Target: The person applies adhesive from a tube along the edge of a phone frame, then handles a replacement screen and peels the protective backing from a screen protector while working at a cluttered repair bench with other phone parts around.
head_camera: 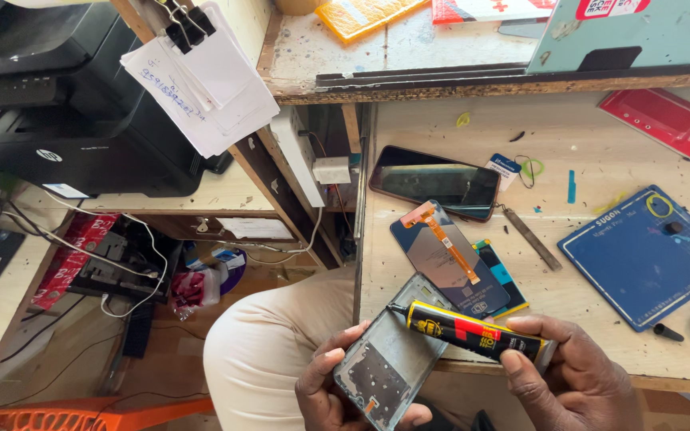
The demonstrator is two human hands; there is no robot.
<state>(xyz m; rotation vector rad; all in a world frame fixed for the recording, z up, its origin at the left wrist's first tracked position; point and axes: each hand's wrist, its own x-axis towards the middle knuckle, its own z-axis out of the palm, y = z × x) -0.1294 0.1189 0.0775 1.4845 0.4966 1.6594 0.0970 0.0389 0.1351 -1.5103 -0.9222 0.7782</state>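
L hand [337, 391] is gripping the phone frame [389, 359] at its lower edge, holding it tilted over the lap, just off the desk [600, 144] edge; R hand [576, 375] is closed round the black-yellow glue tube [473, 330], nozzle touching or nearly touching the frame's top corner; can't tell if any glue bead is lying on the rim yet, so gluing is looking barely begun; replacement screen w/ orange flex [445, 259] is lying on the desk nearby, not yet fitted; a dark phone [434, 182] and blue mat [648, 251] are sitting beyond.
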